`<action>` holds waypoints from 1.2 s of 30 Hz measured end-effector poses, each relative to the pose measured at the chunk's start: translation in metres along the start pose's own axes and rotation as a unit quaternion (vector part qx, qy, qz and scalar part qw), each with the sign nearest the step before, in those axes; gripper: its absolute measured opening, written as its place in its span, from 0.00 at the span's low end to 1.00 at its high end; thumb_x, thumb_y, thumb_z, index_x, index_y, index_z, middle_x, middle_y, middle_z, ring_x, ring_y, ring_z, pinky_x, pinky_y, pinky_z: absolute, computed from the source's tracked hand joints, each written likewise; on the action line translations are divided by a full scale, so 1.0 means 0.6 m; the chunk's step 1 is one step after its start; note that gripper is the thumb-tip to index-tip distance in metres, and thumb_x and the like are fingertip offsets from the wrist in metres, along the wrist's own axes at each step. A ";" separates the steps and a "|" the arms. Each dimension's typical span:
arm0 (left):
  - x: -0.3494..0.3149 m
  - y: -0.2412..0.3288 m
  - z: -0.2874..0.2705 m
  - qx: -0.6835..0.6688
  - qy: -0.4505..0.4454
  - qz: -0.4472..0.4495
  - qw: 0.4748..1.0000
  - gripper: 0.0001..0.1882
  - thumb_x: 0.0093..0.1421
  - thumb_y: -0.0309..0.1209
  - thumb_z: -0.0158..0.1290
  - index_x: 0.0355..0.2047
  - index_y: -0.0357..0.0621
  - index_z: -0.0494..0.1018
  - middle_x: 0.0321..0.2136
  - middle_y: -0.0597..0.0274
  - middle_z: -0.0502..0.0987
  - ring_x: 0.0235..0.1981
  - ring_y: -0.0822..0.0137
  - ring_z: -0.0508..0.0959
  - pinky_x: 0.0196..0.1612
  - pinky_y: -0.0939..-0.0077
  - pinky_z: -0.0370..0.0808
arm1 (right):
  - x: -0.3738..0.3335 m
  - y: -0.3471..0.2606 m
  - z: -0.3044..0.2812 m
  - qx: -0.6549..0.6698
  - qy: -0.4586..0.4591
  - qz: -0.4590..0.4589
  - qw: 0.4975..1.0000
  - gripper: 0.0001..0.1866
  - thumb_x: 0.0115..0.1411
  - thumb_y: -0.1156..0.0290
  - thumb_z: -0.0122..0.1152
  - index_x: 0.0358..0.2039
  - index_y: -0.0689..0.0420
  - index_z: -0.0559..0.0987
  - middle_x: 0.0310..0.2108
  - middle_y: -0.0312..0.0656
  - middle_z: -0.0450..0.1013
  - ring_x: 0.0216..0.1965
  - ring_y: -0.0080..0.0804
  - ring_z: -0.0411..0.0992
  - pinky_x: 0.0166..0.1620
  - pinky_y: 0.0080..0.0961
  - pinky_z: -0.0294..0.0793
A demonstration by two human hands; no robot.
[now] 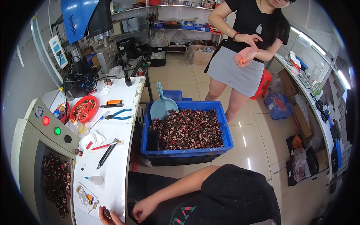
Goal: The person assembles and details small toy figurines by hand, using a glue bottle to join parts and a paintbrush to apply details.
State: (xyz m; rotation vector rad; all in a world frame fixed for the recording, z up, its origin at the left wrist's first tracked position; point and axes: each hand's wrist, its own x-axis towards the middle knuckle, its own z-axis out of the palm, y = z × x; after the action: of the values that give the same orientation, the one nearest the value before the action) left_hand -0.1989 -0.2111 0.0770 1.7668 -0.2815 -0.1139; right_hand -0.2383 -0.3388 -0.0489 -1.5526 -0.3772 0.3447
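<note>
My left hand (111, 217) is at the lower edge, beside the front of the white bench (112, 150). Its fingers and thumb pinch a small, dark, rounded piece (107, 213). To its right, over my dark-clothed lap, my right hand (144, 209) is loosely closed with the fingers curled down. Whatever may be inside its fingers is hidden. Close to my left hand on the bench are a small worn plate with an orange-and-black patch (89, 198) and a small squeeze bottle with a thin blue tip (94, 180).
Across the bench lie a utility knife (107, 154), blue-handled pliers (119, 114) and a red dish of small parts (84, 108). A grey machine (23, 142) with lit buttons stands left. A blue crate (187, 152) holds many pieces and a scoop (163, 107). Behind it stands another person (240, 71).
</note>
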 end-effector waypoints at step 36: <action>0.083 -0.119 -0.061 -0.128 -0.055 0.054 0.989 0.28 0.50 0.19 0.61 0.52 0.39 0.66 0.49 0.61 0.65 0.42 0.75 0.71 0.42 0.82 0.71 | 0.055 -0.192 -0.049 0.109 0.219 -0.236 0.940 0.09 0.55 0.74 0.63 0.37 0.60 0.75 0.37 0.45 0.69 0.40 0.29 0.69 0.45 0.24 0.69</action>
State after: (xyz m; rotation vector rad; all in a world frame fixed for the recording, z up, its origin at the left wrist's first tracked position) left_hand -0.1332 -0.1751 0.0190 1.4893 -0.4225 -0.1632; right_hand -0.1985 -0.3501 0.0675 -1.2277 -0.3342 -0.3231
